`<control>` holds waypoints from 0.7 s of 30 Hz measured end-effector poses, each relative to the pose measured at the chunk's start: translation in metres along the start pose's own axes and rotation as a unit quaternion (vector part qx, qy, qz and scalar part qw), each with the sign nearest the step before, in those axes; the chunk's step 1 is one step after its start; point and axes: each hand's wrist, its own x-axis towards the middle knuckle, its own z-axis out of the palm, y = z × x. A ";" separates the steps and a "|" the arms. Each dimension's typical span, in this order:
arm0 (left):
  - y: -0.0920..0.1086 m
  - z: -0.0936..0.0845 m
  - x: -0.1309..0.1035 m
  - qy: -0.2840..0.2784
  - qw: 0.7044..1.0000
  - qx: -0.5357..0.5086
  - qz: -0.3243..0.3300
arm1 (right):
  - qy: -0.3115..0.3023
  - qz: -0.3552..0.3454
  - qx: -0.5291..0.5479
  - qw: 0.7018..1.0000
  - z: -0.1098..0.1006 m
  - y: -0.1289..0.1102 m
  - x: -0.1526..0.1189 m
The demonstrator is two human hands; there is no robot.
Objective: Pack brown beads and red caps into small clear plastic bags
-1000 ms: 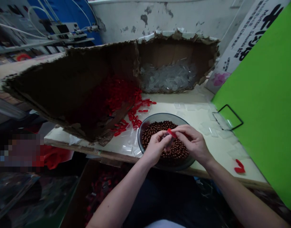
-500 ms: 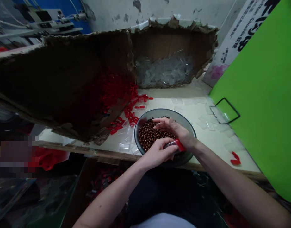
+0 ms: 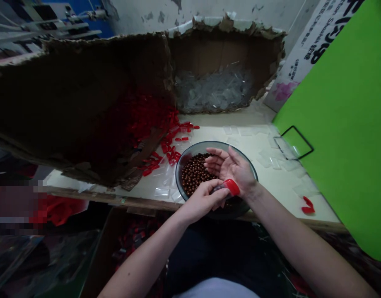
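My left hand (image 3: 206,198) is closed round a small clear container with a red cap (image 3: 232,187), the cap pointing right toward my other palm. My right hand (image 3: 232,169) is turned palm up with its fingers apart and nothing in them, over the right part of a grey bowl (image 3: 179,166). Many shiny brown balls (image 3: 194,174) fill the bowl's left part; my hands hide some of the rest.
A torn cardboard box (image 3: 85,82) holds red caps (image 3: 141,116) and clear containers (image 3: 215,89). Loose red and clear pieces lie on the white table (image 3: 209,131). A green board (image 3: 342,136) stands at the right.
My right hand has turned from fingers bent over the bowl to palm up and spread. The red cap has tilted upward slightly in my left hand.
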 end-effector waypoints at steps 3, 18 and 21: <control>0.001 0.000 -0.002 -0.007 1.000 0.013 -0.007 | -0.002 -0.015 -0.039 0.999 0.001 -0.001 0.000; 0.014 0.003 -0.005 -0.014 0.999 -0.035 0.006 | 0.102 -0.145 -0.165 0.970 0.021 -0.008 -0.004; 0.031 0.000 -0.007 -0.003 0.997 -0.079 0.006 | 0.142 -0.118 -0.060 0.981 0.023 -0.019 0.001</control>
